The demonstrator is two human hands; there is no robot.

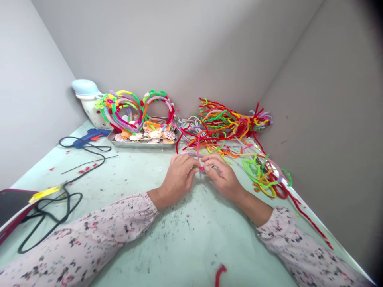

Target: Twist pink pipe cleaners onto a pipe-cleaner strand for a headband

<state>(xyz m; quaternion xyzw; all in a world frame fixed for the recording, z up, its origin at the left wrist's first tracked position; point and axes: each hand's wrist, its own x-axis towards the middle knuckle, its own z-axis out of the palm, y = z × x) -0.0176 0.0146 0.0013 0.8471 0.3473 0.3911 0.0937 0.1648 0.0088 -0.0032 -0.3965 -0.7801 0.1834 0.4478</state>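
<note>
Fingers (191, 167) of both bare hands pinched close together on a thin pink pipe cleaner (201, 168), the left hand (178, 178) and right hand (223, 177) meeting above the pale green, speckled tabletop (191, 223). Just beyond them sprawled a tangled heap of red, orange, yellow and green pipe cleaners (221, 127), its strands nearly reaching the hands. Farther left, a shallow steel tray of seashells (143, 139) sat against the grey wall, with looped, multicoloured pipe-cleaner headbands (134, 111) propped behind it. A blue hot glue gun (88, 138) lay on the tabletop near the left wall, trailing a black cord (83, 159). One short red pipe cleaner (220, 275) lay alone near the lower edge of view.
</note>
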